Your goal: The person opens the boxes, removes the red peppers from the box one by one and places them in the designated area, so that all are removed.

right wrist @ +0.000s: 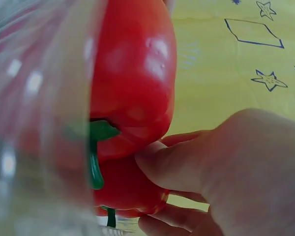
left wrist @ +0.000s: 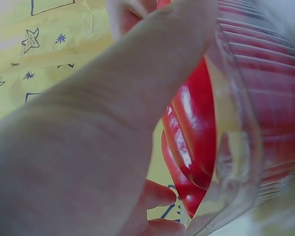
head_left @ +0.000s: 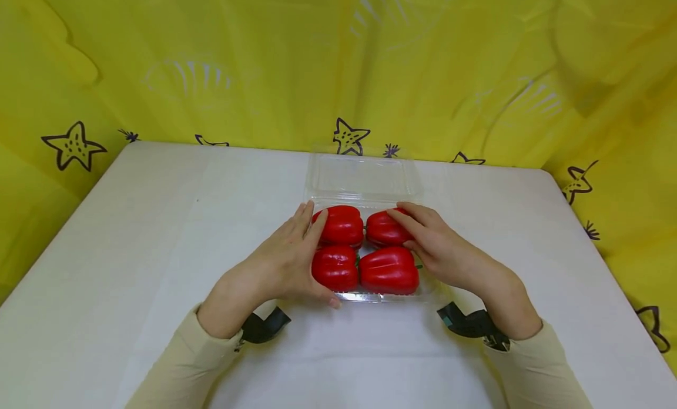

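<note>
Red bell peppers fill the tray of a clear plastic clamshell box [head_left: 365, 298] in two rows, green stems showing on some. My left hand [head_left: 288, 256] spans the box's left side, fingers extended beside the back-left pepper [head_left: 342, 228] and thumb by the front-left pepper [head_left: 335, 270]. With thumb and fingers, my right hand [head_left: 441, 247] holds the back-right pepper [head_left: 383, 228]. Below that hand lies the front-right pepper [head_left: 390, 271], its stem pointing right. The right wrist view shows the thumb pressed against the held pepper [right wrist: 130, 184], beyond a nearer pepper [right wrist: 137, 73].
The box's clear lid [head_left: 362, 175] lies folded open toward the back edge of the white table [head_left: 158, 238]. A yellow patterned cloth [head_left: 285, 62] hangs behind and at both sides. Dark straps [head_left: 264, 327] are on both wrists.
</note>
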`<act>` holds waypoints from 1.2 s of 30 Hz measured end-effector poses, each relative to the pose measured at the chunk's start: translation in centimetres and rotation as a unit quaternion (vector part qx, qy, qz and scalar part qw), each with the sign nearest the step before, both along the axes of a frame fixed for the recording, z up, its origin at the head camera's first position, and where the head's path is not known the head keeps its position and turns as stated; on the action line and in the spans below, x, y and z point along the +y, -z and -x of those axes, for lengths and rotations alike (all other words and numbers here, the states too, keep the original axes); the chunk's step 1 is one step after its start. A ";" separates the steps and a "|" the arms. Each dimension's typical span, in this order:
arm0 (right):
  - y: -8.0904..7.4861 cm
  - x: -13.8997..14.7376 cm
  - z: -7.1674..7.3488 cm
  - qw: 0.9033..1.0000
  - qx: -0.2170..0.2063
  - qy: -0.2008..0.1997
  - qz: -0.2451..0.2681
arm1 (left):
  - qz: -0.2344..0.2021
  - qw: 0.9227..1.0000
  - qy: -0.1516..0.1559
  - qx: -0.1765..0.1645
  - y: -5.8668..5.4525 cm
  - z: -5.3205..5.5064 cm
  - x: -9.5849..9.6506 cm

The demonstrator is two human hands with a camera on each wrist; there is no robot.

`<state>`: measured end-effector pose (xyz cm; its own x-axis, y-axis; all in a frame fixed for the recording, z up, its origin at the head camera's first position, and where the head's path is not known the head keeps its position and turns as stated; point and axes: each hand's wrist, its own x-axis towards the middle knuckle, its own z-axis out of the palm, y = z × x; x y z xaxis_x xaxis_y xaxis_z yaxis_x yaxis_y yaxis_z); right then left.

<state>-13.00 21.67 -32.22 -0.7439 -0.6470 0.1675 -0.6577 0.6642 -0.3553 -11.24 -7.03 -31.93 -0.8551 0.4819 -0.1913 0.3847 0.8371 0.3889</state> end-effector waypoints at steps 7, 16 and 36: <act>0.0 -0.2 0.2 1.000 -0.004 0.000 -0.012 | 0.002 1.000 -0.003 0.000 0.0 -0.1 -0.2; -0.4 -0.1 0.0 1.000 0.012 -0.004 -0.012 | 0.007 1.000 0.001 0.004 0.0 0.1 -0.3; -1.3 -0.3 -0.5 0.999 -0.005 0.031 -0.005 | 0.006 1.000 -0.001 0.000 -0.1 0.3 0.2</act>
